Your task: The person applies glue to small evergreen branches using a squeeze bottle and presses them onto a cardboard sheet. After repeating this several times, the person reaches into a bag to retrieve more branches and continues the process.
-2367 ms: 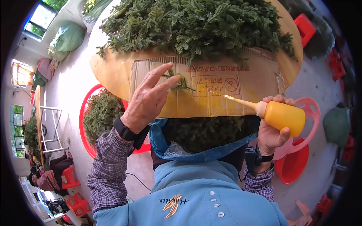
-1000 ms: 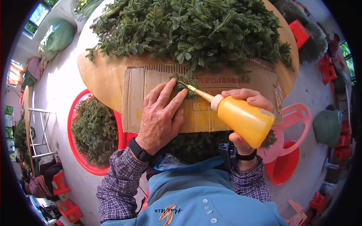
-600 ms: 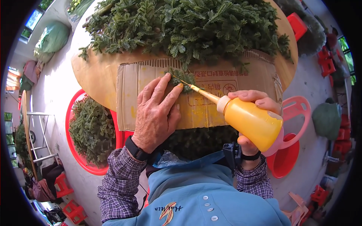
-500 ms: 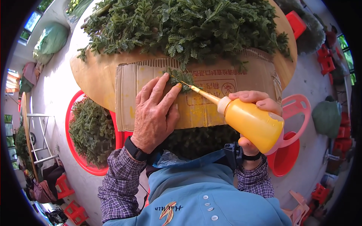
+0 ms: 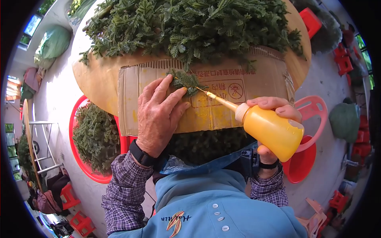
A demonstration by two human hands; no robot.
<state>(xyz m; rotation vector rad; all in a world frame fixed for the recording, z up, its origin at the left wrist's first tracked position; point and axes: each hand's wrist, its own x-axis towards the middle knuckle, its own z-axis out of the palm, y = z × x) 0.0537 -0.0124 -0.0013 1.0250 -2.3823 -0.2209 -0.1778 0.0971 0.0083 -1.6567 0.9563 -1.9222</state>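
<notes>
My left hand lies over the cardboard sheet, its fingertips pinning a small green fir sprig against it. A yellow squeeze bottle with a long thin nozzle is gripped in my right hand, tilted toward the left. The nozzle tip is at the sprig's right end, close to my left fingers. Yellow smears mark the cardboard and the nozzle. Beyond the sheet, a big heap of fir sprigs covers the far part of the round wooden table.
A red basket of fir sprigs stands on the floor at the left. More dark greenery lies below the cardboard's near edge. At the right are a red bucket and a pink plastic piece. Red stools stand around.
The bottle and my right hand have shifted slightly right, drawing the nozzle tip along toward the sprig's right end. My left hand still pins the sprig.
</notes>
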